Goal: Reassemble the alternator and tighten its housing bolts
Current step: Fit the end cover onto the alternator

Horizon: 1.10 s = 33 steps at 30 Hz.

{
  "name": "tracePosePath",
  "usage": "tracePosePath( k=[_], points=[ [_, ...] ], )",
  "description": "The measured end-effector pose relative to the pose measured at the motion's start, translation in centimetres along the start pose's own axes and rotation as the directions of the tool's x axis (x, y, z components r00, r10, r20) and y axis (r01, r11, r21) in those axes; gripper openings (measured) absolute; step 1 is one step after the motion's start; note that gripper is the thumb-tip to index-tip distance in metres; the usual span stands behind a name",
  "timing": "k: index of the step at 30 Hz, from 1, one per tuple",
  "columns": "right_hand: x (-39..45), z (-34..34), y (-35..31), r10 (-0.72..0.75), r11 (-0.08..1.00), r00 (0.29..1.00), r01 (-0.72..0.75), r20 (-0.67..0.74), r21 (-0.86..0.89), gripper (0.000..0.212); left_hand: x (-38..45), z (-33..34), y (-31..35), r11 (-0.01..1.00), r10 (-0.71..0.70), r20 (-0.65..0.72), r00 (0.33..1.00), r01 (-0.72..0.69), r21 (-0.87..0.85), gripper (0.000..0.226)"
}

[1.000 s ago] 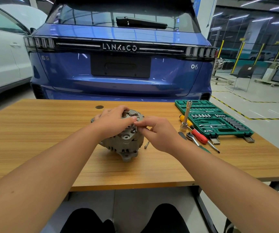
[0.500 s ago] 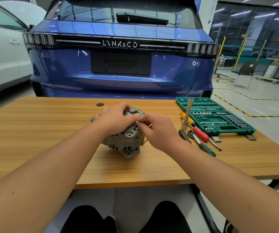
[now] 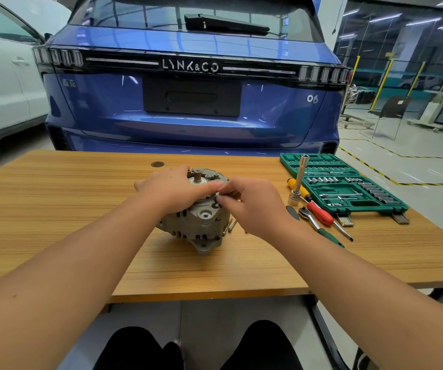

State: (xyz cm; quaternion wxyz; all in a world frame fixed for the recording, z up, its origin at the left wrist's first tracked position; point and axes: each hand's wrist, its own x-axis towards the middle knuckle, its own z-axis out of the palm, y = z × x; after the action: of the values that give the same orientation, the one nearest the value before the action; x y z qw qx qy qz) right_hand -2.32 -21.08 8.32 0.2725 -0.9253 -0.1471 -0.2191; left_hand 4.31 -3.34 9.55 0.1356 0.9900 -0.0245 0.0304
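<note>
Alternator: grey cast-metal alternator [image 3: 201,217] stands on the wooden tabletop [image 3: 54,209] directly under my two hands, shaft end up, both housing halves seated together as far as I can see.
Left hand: my left hand [image 3: 172,190] lies over the top of the housing, fingers curled around its upper rim to steady it.
Right hand: my right hand [image 3: 249,204] is at the near-right edge of the housing, thumb and fingertips pinched together on something small; I judge it a housing bolt, though the part itself is hidden by my fingers.
Loose bolts: two thin silver bolts [image 3: 229,225] lie on the tabletop just below my right hand, touching the base of the alternator, so those are not yet fitted.
Tools: silver ratchet with a green handle [image 3: 313,220], a red-handled screwdriver [image 3: 319,210] and an upright silver socket extension [image 3: 299,180] sit untouched just right of my right hand, in front of the open green socket case [image 3: 348,182].
Progress: I judge the halves joined and bolts being started by hand.
Left to do: remaining bolts in, then all tightened with the ratchet.
</note>
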Motion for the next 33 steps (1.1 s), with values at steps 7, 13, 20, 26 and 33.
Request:
tracePosePath(
  k=[7, 13, 20, 26, 33],
  points=[
    [0.5, 0.0, 0.1, -0.019, 0.999, 1.0, 0.019, 0.01, -0.032, 0.017, -0.1, -0.2, -1.8, 0.981, 0.076, -0.049, 0.996, -0.084, -0.177, 0.136],
    [0.4, -0.1, 0.3, 0.005, 0.999, 1.0, -0.006, 0.018, 0.052, 0.017, -1.5, 4.2, -7.1, 0.521, -0.143, 0.069, 0.987, 0.135, -0.843, 0.082],
    [0.2, -0.2, 0.2, 0.004, 0.994, 0.999, -0.009, 0.042, 0.113, 0.019, -1.0, 5.5, -6.2, 0.297, -0.202, 0.068, 0.977, 0.127, -0.946, 0.07],
    [0.3, -0.3, -0.1, -0.008, 0.998, 0.999, 0.005, 0.052, 0.066, 0.017, -1.7, 5.5, -5.5, 0.239, -0.216, 0.072, 0.974, 0.124, -0.963, 0.093],
    [0.3, -0.4, -0.1, -0.069, 0.997, 0.997, 0.069, 0.042, -0.017, 0.016, -2.8, 7.0, -5.6, 0.122, -0.202, -0.065, 0.977, -0.041, -0.992, 0.094]
  ],
)
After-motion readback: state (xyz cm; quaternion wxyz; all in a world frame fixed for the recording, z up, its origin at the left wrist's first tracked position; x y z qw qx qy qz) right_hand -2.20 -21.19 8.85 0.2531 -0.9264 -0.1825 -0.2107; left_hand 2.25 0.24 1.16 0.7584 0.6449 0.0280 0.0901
